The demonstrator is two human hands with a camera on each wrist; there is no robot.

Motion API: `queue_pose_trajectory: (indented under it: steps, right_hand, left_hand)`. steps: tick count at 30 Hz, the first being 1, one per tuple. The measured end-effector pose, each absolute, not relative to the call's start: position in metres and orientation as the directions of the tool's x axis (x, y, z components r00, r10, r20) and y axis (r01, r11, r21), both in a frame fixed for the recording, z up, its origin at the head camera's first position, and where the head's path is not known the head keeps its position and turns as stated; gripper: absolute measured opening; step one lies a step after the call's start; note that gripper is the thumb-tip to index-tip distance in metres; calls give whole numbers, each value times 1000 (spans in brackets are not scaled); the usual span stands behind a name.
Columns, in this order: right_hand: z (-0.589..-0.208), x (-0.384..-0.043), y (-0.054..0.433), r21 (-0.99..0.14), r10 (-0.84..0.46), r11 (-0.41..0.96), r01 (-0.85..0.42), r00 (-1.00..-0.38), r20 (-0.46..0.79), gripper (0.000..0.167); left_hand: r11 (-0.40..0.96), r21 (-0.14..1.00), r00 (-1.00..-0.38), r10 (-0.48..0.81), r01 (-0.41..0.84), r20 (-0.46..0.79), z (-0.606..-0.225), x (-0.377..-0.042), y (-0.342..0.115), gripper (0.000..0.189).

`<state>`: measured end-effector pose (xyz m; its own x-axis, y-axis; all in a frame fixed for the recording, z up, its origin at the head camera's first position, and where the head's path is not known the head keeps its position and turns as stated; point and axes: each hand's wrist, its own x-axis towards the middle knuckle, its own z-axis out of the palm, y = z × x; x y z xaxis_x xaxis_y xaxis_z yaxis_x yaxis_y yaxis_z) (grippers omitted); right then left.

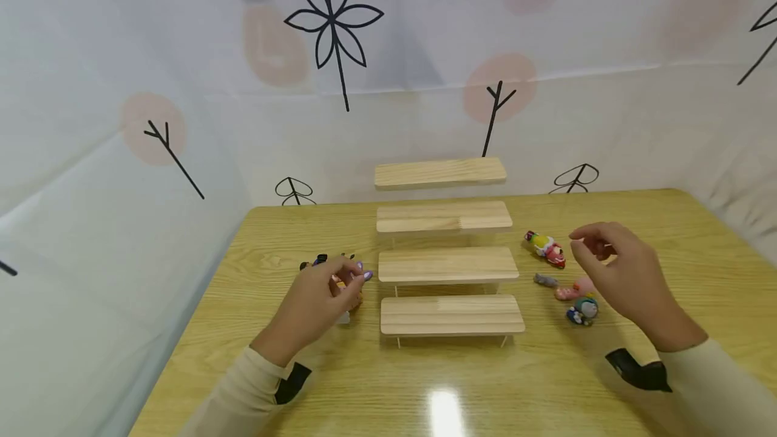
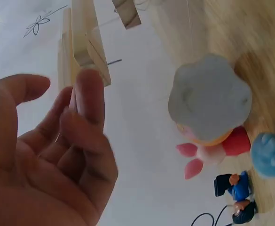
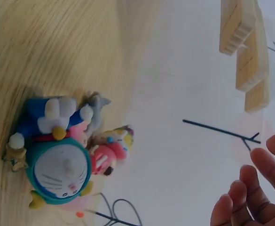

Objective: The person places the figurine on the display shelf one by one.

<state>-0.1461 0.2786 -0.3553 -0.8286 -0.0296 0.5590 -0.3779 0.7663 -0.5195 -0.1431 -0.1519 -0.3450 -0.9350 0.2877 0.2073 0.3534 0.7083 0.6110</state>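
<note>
Both left hand (image 1: 314,303) and right hand (image 1: 632,280) have loosely bent, empty fingers, and the teal-and-blue, round-headed, plastic-looking figurine (image 1: 587,309) on the yellow wood-grain bench (image 1: 346,393) near the right hand should be light, stiff and slick, best pinched round its head.

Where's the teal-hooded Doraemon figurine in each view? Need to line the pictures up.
Head: the teal-hooded Doraemon figurine is right of center, below mid-height, just left of the right hand.
Left wrist: not in it.
Right wrist: left side, large in the foreground.
Shared landmark: tiered wooden shelf, central in head, upper left in left wrist, upper right in right wrist.
</note>
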Motion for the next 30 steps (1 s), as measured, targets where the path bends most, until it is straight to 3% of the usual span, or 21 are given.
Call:
queue_pose_trajectory:
  steps: [4,12,30]
  right_hand:
    - [-358,-152,284,-542,-34,759,-361,-853,520,11]
    - [-371,-162,295,-554,-49,767,-322,-891,450,13]
    - [-371,-179,309,-554,-72,795,-246,-945,318,29]
  left_hand:
    - [662,694,-932,361,285,39,-350,-142,-150,17]
    - [614,776,-857,472,149,-209,-361,-140,-145,26]
    - [537,840,-810,523,71,-266,-377,-143,-144,46]
